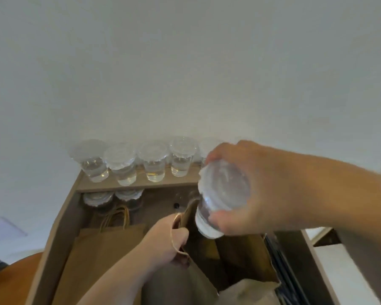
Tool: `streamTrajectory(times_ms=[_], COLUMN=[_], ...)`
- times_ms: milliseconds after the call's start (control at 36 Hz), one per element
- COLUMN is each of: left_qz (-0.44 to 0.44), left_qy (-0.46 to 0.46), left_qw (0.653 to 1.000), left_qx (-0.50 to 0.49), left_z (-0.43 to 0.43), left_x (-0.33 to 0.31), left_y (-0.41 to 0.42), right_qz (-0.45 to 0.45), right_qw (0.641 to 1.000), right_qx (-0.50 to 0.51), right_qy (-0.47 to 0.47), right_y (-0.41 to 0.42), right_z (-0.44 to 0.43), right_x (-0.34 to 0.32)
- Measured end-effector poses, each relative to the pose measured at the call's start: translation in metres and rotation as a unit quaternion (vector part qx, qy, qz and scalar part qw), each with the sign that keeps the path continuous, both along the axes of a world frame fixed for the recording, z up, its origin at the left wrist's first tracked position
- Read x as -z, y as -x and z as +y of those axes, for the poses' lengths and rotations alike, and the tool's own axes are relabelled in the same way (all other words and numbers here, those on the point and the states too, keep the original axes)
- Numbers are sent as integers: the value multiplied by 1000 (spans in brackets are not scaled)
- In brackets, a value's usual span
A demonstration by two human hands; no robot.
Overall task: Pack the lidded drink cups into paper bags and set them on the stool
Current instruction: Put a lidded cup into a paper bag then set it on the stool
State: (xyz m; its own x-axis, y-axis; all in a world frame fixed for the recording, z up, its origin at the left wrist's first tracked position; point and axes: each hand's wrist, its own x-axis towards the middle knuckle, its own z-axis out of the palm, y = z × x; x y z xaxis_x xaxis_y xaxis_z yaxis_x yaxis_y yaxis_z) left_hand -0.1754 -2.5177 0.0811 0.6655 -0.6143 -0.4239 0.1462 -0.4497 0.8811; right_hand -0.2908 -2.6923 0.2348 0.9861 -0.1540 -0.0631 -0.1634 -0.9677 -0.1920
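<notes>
Top half and more: plain white wall [185, 62].
Below: wooden desk [53, 238] with raised back shelf [139, 183] against that wall.
On desk, right of centre: open paper bag [251, 254], upright, mouth up, dark inside.
Just left of it: flat paper bag [101, 249] lying down, twisted handles [117, 216] pointing toward the shelf.
Gripping held cup [224, 190] with right hand [268, 186]: fingers and thumb curled round the sides, clamped below the lid. Clear, lidded, tilted with lid toward camera, base down at the open bag's mouth. Can't tell whether base is past the rim.
Pinching that bag's left rim and handle with left hand [169, 241], fingers curled tight on the paper.
Lower left corner: slice of brown rounded surface [13, 280], cut by frame edge; can't tell what.
On shelf, along wall: row of four lidded cups [153, 164], upright, clear liquid in each. Fifth one mostly hidden behind right hand.
Under shelf, at left: two more lidded cups [98, 198], side by side, just behind the flat bag's handles.
In desk's back panel: small dark hole [176, 205].
</notes>
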Motion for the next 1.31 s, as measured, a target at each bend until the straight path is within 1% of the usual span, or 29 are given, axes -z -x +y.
streamTrajectory(times_ms=[83, 139, 222, 278, 389, 472, 528, 583, 639, 722, 778, 806, 861, 917, 944, 972, 1000, 1028, 1056, 1083, 1111, 1139, 1167, 1222, 1250, 1278, 1306], left_qz=[-12, -1, 23, 32, 3, -24, -37, -35, -33, -32, -28, -32, -37, -53, -64, -72, -78, -87, -99, -116, -130, -134, -129, -132, -133, -126, -125], left_qy=[6, 2, 3, 0, 7, -14, -22, -21, -14, -6, 17, 32, 58, 50, 40, 28, 18, 13, 6, -3, -10, -13, -14, -24, -22, -16, -12], left_qw=[999, 999, 999, 998, 999, 996, 995, 996, 997, 998, 999, 999, 997, 997, 997, 997, 996, 996, 994, 992, 991, 990, 991, 991, 991, 991, 992], left_qx=[51, 47, 48, 60, 44, 86, 90, 75, 63, 47, 32, 23, 20, 29, 29, 27, 28, 32, 36, 39, 42, 39, 32, 24, 26, 27, 27], left_z=[4, 6, 10, 11, 9, 8, 10, 11, 11, 13, 15, 18, 26, 33, 36, 39, 40, 42, 44, 46, 48, 49, 50, 52, 52, 51, 51], left_x=[6, 10, 14, 16, 22, 23, 26, 27, 29, 32, 34, 35, 34, 30, 30, 30, 31, 30, 30, 28, 28, 27, 27, 27, 27, 27, 26], left_y=[-4, -7, -10, -12, -8, -5, -4, 1, 3, 1, -1, -2, -5, -8, -11, -14, -16, -18, -19, -20, -21, -22, -22, -23, -22, -21, -20], right_qz=[135, 188, 233, 257, 311, 344, 360, 369, 364, 354, 325, 289, 183, 79, 15, -72, -170, -253, -306, -331, -326, -290, -220, -42, 37, 88, 118], right_qw=[990, 981, 971, 966, 948, 933, 923, 916, 916, 921, 938, 952, 976, 977, 969, 950, 919, 885, 864, 859, 865, 876, 890, 912, 911, 901, 891], right_qx=[-24, -36, -37, -28, -41, -46, -61, -82, -90, -93, -88, -91, -106, -118, -111, -99, -83, -57, -10, 64, 151, 225, 278, 335, 350, 365, 375], right_qy=[-29, -23, -27, -9, 57, 100, 125, 136, 141, 130, 80, 34, -60, -161, -222, -286, -346, -386, -400, -385, -351, -313, -287, -233, -216, -216, -228], right_y=[-20, -28, -40, -49, -65, -75, -79, -81, -81, -75, -65, -59, -40, -14, -1, 12, 25, 37, 46, 49, 47, 42, 36, 28, 28, 29, 31], right_z=[14, 17, 24, 29, 36, 37, 38, 37, 35, 34, 36, 36, 30, 19, 10, -1, -14, -29, -46, -61, -75, -87, -96, -105, -105, -103, -101], right_x=[25, 47, 77, 100, 147, 180, 195, 204, 204, 187, 160, 143, 101, 57, 39, 25, 16, 14, 20, 34, 56, 84, 116, 184, 216, 244, 268])
